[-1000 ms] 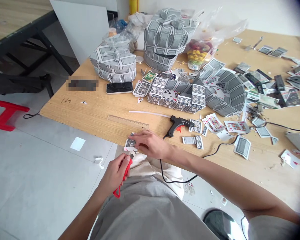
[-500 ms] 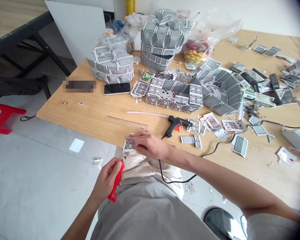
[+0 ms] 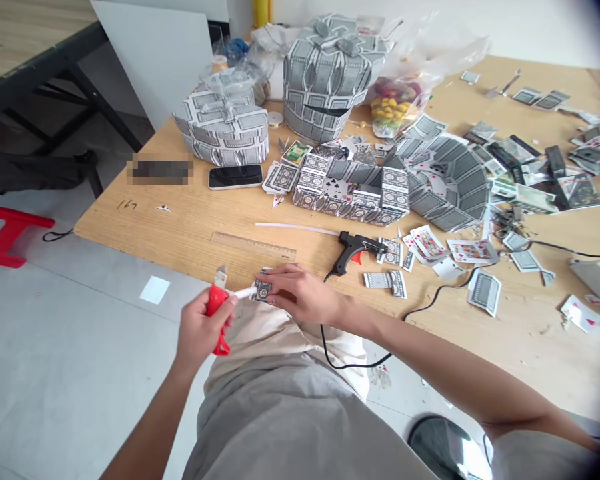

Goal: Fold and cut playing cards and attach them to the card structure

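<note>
Patterned card [image 3: 263, 291] lay at tbl [image 3: 180, 243] near edge, R hand [image 3: 307, 295] fingers part-bent, holding it. L hand [image 3: 199, 330], closed, gripped red knife [image 3: 217, 302] w/ white strip [image 3: 243, 293] at thumb, reaching card. Ruler [image 3: 253, 245] beyond, print illegible; glue gun [image 3: 353, 251] right; handwritten "167" [image 3: 127, 205] far left.

one head view, forward and down over the tabletop [image 3: 190, 212], fairly near, right edge perhaps too dark

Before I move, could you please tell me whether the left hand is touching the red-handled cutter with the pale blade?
Touching. The head view shows the left hand closed around the handle of the red-handled cutter, blade pointing away.
</note>
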`<action>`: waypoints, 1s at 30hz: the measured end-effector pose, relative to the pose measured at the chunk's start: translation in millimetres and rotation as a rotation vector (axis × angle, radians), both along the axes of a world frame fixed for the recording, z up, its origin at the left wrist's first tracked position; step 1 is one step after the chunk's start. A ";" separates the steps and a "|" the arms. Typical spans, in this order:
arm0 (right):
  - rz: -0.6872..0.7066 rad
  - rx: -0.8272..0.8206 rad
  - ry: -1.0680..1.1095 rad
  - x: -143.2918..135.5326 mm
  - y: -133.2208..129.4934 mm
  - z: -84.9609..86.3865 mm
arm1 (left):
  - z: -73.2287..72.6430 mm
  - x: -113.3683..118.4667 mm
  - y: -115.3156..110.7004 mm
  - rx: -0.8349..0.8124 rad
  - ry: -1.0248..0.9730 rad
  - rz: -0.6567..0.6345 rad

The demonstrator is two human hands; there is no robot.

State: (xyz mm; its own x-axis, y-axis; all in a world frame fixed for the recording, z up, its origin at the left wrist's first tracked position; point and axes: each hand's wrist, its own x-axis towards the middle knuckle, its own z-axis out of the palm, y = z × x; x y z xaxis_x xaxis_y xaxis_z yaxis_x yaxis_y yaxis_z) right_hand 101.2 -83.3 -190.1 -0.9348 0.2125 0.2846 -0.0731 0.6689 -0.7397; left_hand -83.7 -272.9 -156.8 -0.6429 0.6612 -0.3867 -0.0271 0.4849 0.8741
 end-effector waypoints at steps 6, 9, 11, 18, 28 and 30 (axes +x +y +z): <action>-0.135 0.134 -0.035 9.1 -6.7 -5.5 | 28.9 -69.7 46.9 -0.090 0.235 -0.070; -0.182 0.208 -0.049 12.3 -11.8 -2.3 | 31.4 -86.1 66.0 -0.119 0.290 -0.082; -0.194 0.221 -0.043 12.5 -14.9 0.6 | 30.2 -88.5 71.1 -0.095 0.313 -0.061; -0.189 0.202 -0.039 10.6 -17.7 4.5 | 22.6 -63.1 48.3 -0.115 0.448 -0.231; -0.156 0.395 -0.141 12.7 -28.3 15.9 | 15.8 -48.4 27.6 -0.145 0.617 -0.255; -0.167 0.427 -0.157 14.0 -34.2 15.5 | 15.7 -51.6 28.0 -0.150 0.620 -0.262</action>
